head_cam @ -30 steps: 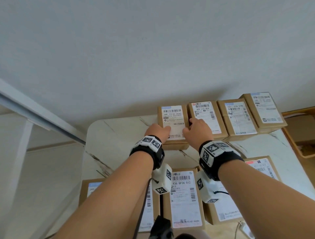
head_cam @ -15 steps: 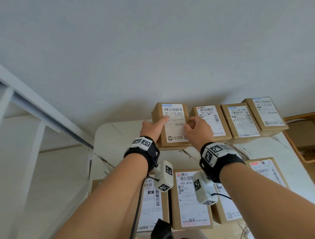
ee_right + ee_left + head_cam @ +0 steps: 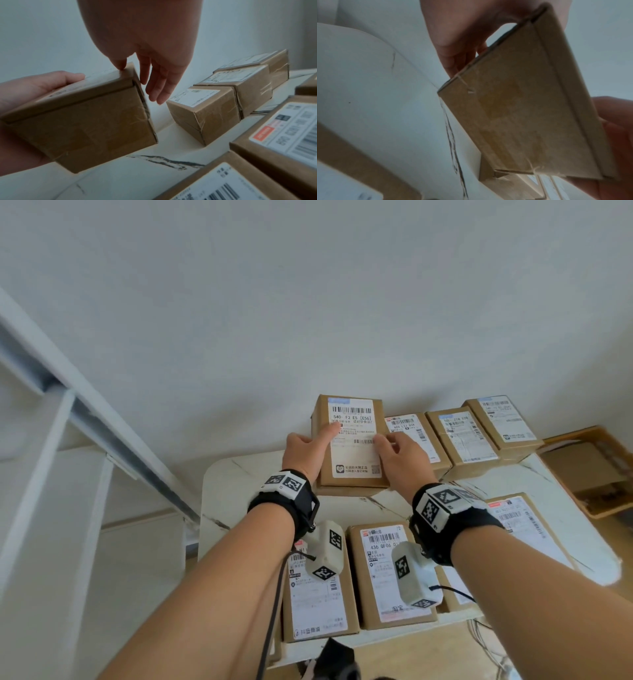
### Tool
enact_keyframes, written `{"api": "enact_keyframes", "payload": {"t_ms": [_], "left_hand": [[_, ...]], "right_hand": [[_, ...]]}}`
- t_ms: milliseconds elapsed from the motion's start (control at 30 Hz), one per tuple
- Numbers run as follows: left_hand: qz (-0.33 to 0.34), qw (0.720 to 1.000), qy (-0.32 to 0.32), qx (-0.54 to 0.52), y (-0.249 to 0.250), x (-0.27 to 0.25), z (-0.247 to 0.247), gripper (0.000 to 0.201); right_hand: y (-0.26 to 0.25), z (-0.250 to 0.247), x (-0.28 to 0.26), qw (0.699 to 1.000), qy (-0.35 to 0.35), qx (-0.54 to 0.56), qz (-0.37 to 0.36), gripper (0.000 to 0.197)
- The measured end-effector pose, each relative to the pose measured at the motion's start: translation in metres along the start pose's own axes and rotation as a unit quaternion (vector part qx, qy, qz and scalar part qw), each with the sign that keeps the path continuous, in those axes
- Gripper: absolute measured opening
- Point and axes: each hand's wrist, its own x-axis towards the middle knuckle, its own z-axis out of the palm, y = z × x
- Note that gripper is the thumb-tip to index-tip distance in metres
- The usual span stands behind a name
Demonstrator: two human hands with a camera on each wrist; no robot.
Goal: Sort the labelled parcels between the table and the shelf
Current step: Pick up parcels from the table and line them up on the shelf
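Above the surface [image 3: 236,491] you are gripping the box [image 3: 352,460] in your left hand [image 3: 301,451], right hand [image 3: 400,455] touching it loose-fingered, so firm that up before carrying.

Head view bright, even, soft shadows only; straight lines bow toward the edges, left edge smeared. Wrist views dim, bluish, grainy; held box [image 3: 522,115] soft, nearest labels [image 3: 283,135] blurred.
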Motion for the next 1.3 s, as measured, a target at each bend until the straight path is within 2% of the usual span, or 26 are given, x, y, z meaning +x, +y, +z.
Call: {"api": "enact_keyframes", "payload": {"t_ms": [133, 300, 400, 500, 567, 633, 767, 833, 1000, 1133, 1167, 1267, 1300], "left_hand": [[0.023, 1.000, -0.005, -0.015, 0.006, -0.026, 0.004, 0.054], [0.061, 0.998, -0.011, -0.034, 0.005, -0.071, -0.002, 0.053], [0.071, 0.996, -0.022, -0.041, -0.006, -0.105, -0.012, 0.062], [0.074, 0.996, -0.025, -0.050, -0.022, -0.147, -0.024, 0.067], [0.068, 0.996, -0.019, -0.052, -0.039, -0.176, -0.035, 0.071], [0.063, 0.997, -0.010, -0.049, -0.060, -0.201, -0.049, 0.076], [0.049, 0.998, -0.004, -0.030, -0.102, -0.241, -0.084, 0.099], [0.043, 0.999, -0.007, -0.028, -0.118, -0.253, -0.102, 0.101], [0.058, 0.996, -0.072, -0.012, -0.135, -0.291, -0.152, 0.076], [0.056, 0.992, -0.115, 0.003, -0.158, -0.313, -0.191, 0.050], [0.054, 0.991, -0.121, 0.005, -0.165, -0.319, -0.202, 0.045], [0.040, 0.991, -0.125, -0.007, -0.185, -0.334, -0.238, 0.038], [0.034, 0.991, -0.128, -0.009, -0.192, -0.340, -0.253, 0.039]], "right_hand": [[-0.001, -0.012, -0.023, 1.000, -0.009, 0.021, 0.007, 0.046], [0.004, -0.024, -0.069, 0.997, -0.005, 0.080, 0.023, 0.058], [0.009, -0.027, -0.105, 0.995, -0.007, 0.097, 0.020, 0.063], [0.014, -0.024, -0.147, 0.993, -0.001, 0.115, 0.013, 0.055], [0.022, -0.014, -0.175, 0.991, -0.001, 0.130, 0.013, 0.059], [0.032, -0.001, -0.203, 0.991, -0.010, 0.129, 0.017, 0.065], [0.035, 0.024, -0.257, 0.987, -0.051, 0.150, 0.034, 0.068], [0.029, 0.034, -0.279, 0.986, -0.066, 0.150, 0.037, 0.067], [0.006, 0.056, -0.320, 0.979, -0.060, 0.190, 0.043, 0.057], [-0.006, 0.081, -0.353, 0.980, -0.075, 0.172, 0.071, 0.087], [-0.008, 0.089, -0.362, 0.981, -0.080, 0.164, 0.070, 0.089], [-0.022, 0.117, -0.392, 0.980, -0.087, 0.165, 0.064, 0.063], [-0.026, 0.129, -0.402, 0.980, -0.082, 0.168, 0.064, 0.061]]}}
